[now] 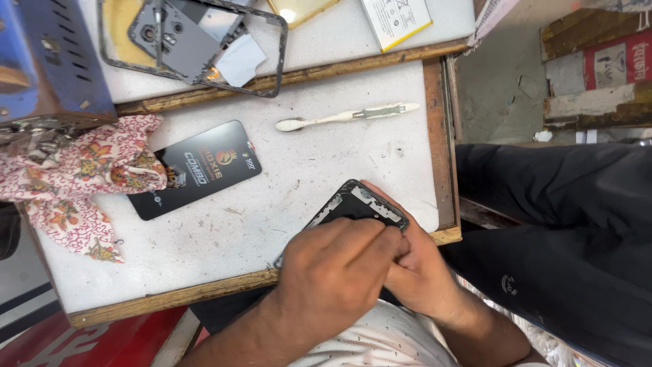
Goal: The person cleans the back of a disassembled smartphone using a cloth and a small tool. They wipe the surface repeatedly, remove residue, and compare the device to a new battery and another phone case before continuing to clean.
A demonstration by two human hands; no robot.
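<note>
Both hands closed on phone frame (pixel 356 204) at near edge of white board (pixel 285 197). Left hand (pixel 336 272) covers lower half, fingers curled over rim; right hand (pixel 418 268) pinches corner beside it. Judged step: working at frame edge, fine detail hidden under fingers. Next move likely needs steady hold, careful pressure. Beyond grip: white toothbrush (pixel 346 117). Left of grip: black phone box (pixel 197 168), floral cloth (pixel 85 180).
</note>
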